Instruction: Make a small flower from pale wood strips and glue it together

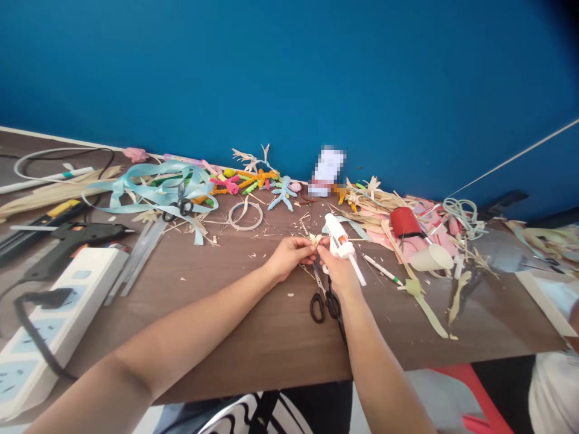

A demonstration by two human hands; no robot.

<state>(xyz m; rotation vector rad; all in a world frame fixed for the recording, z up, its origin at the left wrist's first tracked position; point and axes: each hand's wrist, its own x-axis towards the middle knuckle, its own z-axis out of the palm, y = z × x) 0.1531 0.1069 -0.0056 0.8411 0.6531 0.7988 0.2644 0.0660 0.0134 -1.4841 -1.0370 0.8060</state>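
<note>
My left hand (289, 258) is closed, its thumb and fingertips pinching a small pale-yellow flower-like piece (315, 239). Close against it, my right hand (340, 270) is closed around a white glue gun (337, 232); the handle is hidden in the palm. The gun's nozzle points away from me and a glue stick (359, 271) juts from its back. Fingertips of the right hand also come up to the flower piece. Under the hands lie black-handled scissors (317, 306), blades partly covered.
A white power strip (67, 319) and a black glue gun (67, 241) lie at left. Light-blue ribbon (149, 181) and colourful fuzzy stems (257, 179) line the back. At right are a red spool (404, 223), dried husk strips (423, 301) and a marker (382, 269). Another person's sleeve (554, 386) shows at far right.
</note>
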